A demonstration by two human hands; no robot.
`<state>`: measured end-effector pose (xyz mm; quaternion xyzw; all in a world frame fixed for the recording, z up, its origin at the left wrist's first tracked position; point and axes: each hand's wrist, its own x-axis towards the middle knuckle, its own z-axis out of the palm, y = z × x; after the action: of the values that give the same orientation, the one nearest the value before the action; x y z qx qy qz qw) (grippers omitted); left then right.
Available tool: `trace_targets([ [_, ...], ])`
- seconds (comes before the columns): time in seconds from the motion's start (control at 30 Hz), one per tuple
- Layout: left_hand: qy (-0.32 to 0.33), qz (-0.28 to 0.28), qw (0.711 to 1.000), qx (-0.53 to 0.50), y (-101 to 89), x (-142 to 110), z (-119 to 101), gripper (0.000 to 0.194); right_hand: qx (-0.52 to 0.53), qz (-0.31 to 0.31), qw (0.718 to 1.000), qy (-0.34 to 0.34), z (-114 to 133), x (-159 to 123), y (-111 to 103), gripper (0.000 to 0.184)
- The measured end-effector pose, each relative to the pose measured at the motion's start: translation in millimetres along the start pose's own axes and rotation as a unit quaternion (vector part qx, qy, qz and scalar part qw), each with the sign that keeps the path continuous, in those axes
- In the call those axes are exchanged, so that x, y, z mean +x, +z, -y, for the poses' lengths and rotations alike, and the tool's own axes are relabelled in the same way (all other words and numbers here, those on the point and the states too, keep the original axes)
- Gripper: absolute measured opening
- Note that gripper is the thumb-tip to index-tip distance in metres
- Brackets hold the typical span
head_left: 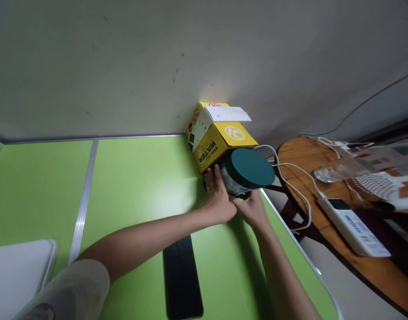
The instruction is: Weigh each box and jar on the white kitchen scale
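A plastic tub [235, 183] with a wide dark green lid [250, 168] is at the right side of the green table, close against a yellow box [217, 140]. My left hand [219, 195] lies along the tub's near left side, its fingers pointing up beside the box and a ring on one of them. From the front right, below the lid, my right hand [252, 209] grips the tub; its fingertips are partly hidden. The two hands touch or nearly touch at the wrist and thumb. On the yellow box lies a white flat piece [227, 114].
A black phone [183, 278] lies on the green table [140, 186] under my left forearm. At left is a white lid or tray [20, 271]. A grey wall stands behind. To the right, a wooden table [297, 155] carries a white power strip [355, 229], cables and a plastic bag.
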<state>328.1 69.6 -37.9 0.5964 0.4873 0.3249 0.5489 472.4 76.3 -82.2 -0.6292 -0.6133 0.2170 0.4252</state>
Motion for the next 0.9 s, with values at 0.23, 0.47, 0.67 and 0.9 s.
trace_targets([
  [0.23,-0.022,0.031,0.999,0.002,-16.1,-6.4,-6.1,0.113,0.023,-0.005,0.997,0.075,15.3,-11.5,-0.2,0.079],
  [0.47,0.050,0.060,0.997,-0.005,-116.0,-140.8,17.3,0.099,0.065,-0.006,0.994,0.084,104.0,-112.1,12.8,0.068],
  [0.67,-0.025,-0.016,0.998,0.063,-220.0,-305.0,40.9,0.076,0.145,0.387,0.910,-0.009,221.0,-189.3,102.3,0.038],
  [0.9,-0.046,-0.190,0.978,0.074,-319.3,-402.8,61.0,0.074,0.160,0.534,0.827,-0.074,335.1,-212.5,224.4,0.041],
])
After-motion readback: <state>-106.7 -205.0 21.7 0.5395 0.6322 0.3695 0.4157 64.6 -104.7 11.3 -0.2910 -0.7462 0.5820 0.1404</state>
